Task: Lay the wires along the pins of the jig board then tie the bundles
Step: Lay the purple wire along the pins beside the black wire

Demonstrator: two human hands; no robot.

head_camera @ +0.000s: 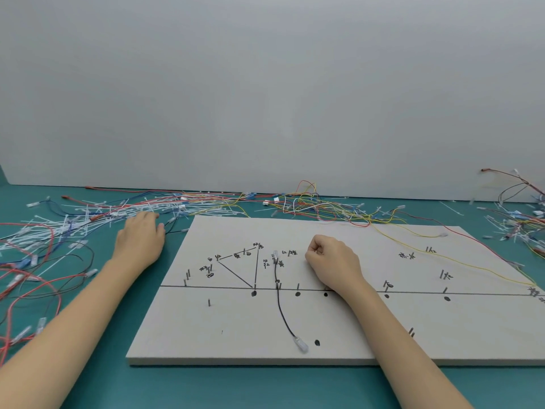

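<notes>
Jig board (354,326): lies flat on the teal table (88,379), pins upright along its drawn lines.
Black wire (280,305): already laid, running from a pin pair near the board's middle down toward the near edge, clear connector (300,346) at its end.
Left hand (138,240): your fingers rest spread on the loose wire pile (88,219) left of the board; whether they pinch a strand, you cannot tell.
Right hand (333,264): loosely curled on the board, seemingly holding nothing.
Handling: these wires look light, limp and tangle-prone; take one near its connector and draw it out slowly.
Yellow wire (472,261): trails across the board's right side.
</notes>
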